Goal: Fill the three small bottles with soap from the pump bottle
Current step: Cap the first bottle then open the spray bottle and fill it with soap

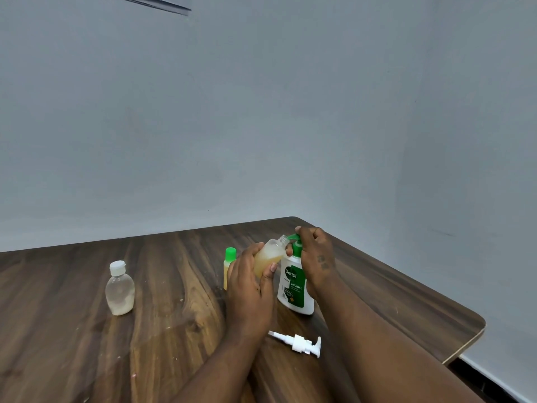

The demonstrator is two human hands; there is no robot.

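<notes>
The open bottle (268, 255) was tilted, its bare neck right up against the green pump spout (293, 237), amber soap pooled in its lower half. The left hand (250, 282) had its grip wrapped around that bottle's base, off the desk (72, 330). Just past it, the right hand (315, 257) was clenched over the pump head, fingers on top, with the pump bottle (296, 289) standing beneath. Behind the left grip stood a green-capped bottle (229, 266), partly hidden. Below both grips a loose white pump (302, 344) lay flat. Well off to the left stood a white-capped bottle (119, 289), a pale layer at its bottom.
</notes>
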